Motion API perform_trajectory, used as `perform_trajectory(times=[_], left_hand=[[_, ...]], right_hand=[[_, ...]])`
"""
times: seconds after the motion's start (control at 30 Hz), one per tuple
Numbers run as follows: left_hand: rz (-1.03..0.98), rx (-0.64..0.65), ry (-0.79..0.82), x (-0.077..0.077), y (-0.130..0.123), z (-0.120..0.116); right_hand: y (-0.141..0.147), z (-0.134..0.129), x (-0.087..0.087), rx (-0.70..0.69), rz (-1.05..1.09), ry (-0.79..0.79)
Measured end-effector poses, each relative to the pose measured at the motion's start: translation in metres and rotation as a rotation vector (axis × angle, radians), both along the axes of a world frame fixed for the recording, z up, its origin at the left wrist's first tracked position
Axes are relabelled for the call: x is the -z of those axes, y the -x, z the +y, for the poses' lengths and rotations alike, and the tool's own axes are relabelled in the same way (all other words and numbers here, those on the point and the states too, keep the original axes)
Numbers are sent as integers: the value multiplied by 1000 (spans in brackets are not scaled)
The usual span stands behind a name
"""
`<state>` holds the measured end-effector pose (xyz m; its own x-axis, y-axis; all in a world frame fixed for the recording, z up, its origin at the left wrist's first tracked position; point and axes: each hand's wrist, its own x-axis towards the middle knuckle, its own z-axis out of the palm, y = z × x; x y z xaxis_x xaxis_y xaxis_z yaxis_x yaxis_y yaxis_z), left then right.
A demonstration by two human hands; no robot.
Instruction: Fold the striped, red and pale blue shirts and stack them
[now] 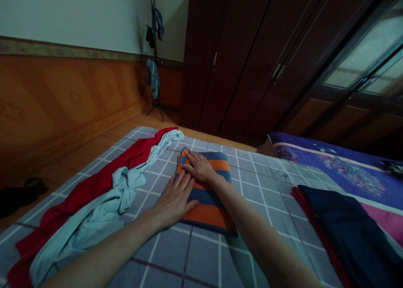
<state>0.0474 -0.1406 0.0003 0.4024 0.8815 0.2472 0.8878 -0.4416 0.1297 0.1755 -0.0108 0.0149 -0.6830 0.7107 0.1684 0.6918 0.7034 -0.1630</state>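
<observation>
A folded garment with orange and blue stripes (208, 210) lies on the checked bed sheet (252, 176) in front of me. My left hand (175, 200) rests flat over its left edge, fingers stretched out. On its upper part lies my right hand (199, 166), also flat, with the fingers pointing left. The two hands are close together, and neither grips the cloth.
To the left lie a crumpled red cloth (91, 191) and a pale blue cloth (94, 225). Folded dark navy clothes (349, 225) sit at the right. Beyond the bed stand a coat rack (155, 48) and a dark wardrobe (239, 57). A purple bedspread (327, 166) is at the right.
</observation>
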Motion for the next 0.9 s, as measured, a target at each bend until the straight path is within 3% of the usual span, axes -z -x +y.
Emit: perform_trajectory(times=[0.3,0.53,0.63,0.8,0.9], left_hand=[[29,-20,13,8,2,0],[37,-35,40,5,1,-1],[48,-36,53,1,0,-2],[26,-58,53,2,-3,-1],[22,-86,56,5,-5,0]], right_hand=[[-37,-10,-2,92,-122,-56],[-65,25,-8,338,-141,-46],[-56,19,-11,354,-116,-68],[-12,-9,-1,89,-128,-25],[14,-5,2,41,-123,2]])
